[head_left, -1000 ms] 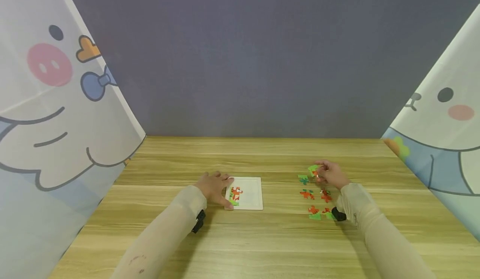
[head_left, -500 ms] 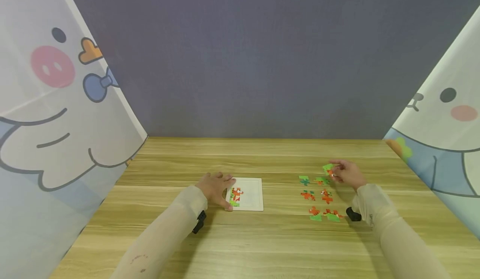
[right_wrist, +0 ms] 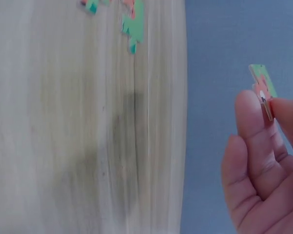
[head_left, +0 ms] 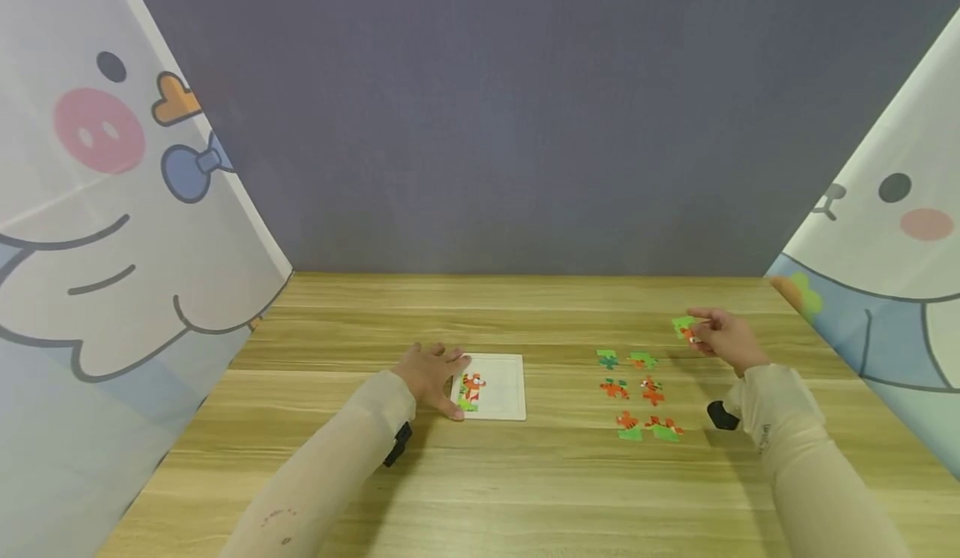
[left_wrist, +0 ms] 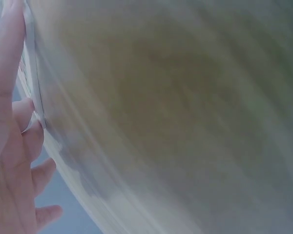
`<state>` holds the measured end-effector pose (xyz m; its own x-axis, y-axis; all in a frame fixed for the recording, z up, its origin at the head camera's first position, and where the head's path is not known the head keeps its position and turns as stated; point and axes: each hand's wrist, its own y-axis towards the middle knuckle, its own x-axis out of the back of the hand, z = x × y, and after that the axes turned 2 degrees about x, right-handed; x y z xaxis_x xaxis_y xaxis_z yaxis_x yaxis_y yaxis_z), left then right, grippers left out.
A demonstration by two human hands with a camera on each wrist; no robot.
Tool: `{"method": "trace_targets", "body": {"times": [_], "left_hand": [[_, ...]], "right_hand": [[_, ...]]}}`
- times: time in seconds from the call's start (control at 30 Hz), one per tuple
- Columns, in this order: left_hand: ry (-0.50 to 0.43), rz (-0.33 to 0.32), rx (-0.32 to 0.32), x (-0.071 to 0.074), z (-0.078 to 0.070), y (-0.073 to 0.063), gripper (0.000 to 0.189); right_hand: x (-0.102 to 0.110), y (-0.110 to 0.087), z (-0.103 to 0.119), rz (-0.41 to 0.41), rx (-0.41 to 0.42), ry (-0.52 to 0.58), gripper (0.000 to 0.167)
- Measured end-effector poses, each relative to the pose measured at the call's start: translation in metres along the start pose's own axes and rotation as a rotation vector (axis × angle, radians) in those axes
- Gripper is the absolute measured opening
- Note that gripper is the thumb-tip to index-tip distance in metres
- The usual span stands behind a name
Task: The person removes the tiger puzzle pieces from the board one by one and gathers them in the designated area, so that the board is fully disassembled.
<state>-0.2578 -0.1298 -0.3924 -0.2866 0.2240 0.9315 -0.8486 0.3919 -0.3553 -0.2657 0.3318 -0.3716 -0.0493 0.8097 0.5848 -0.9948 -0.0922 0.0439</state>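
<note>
My right hand (head_left: 726, 338) pinches a green and orange-red jigsaw piece (head_left: 684, 328) between thumb and fingertips, raised over the right rear of the table. The right wrist view shows that piece (right_wrist: 265, 85) nearly edge-on. My left hand (head_left: 429, 377) rests with spread fingers at the left side of a white puzzle tray (head_left: 508, 387), thumb near its front edge and index finger near its back edge. Joined pieces (head_left: 471, 391) with an orange-red animal picture lie in the tray's left part. In the left wrist view, the fingers (left_wrist: 31, 139) touch the tray's edge.
Several loose jigsaw pieces (head_left: 652, 390) lie in rough rows on the wooden table (head_left: 555, 475), right of the tray. A dark grey partition (head_left: 525, 124) stands behind the table. Cartoon-printed curtains (head_left: 97, 233) flank both sides.
My right hand has moved right and slightly back with the pinched piece, away from the loose pieces, uncovering some that it hid. The left hand and tray have stayed in place.
</note>
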Motion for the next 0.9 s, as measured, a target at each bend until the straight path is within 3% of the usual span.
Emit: {"method": "trace_targets", "body": {"times": [0.67,0.9], "left_hand": [[0.019,-0.005,0.015,0.003,-0.005,-0.004,0.1],[0.016,-0.048,0.019,0.002,-0.005,-0.005,0.102]], "right_hand": [[-0.011,0.0,-0.023,0.017,-0.085,0.017,0.045],[-0.011,0.002,-0.027,0.049,-0.162,0.045,0.049]]}}
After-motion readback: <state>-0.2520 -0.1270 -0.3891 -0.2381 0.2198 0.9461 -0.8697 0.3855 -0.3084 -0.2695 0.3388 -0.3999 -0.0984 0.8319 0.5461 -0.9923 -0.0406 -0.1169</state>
